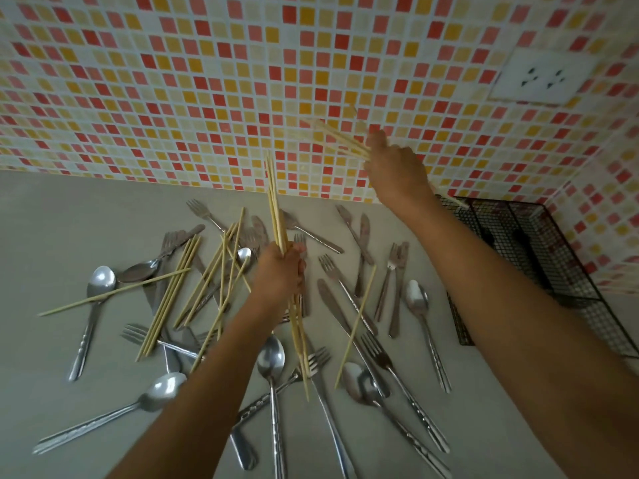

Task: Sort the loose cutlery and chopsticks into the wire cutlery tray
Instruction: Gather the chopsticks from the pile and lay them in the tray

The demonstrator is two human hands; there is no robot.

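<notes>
My left hand (280, 271) is closed around an upright bundle of pale wooden chopsticks (275, 202) over the middle of the pile. My right hand (397, 171) is raised higher and grips a second, blurred bunch of chopsticks (340, 138) that points up and left; their lower tips reach toward the black wire cutlery tray (553, 271) at the right. More loose chopsticks (179, 288) lie crossed over steel spoons (100, 281), forks (332, 267) and knives (332, 305) scattered on the grey counter (69, 219).
A wall of red, orange and cream mosaic tiles (173, 81) rises right behind the counter and wraps around the right corner by the tray. A white power socket (543, 79) sits on the wall at upper right.
</notes>
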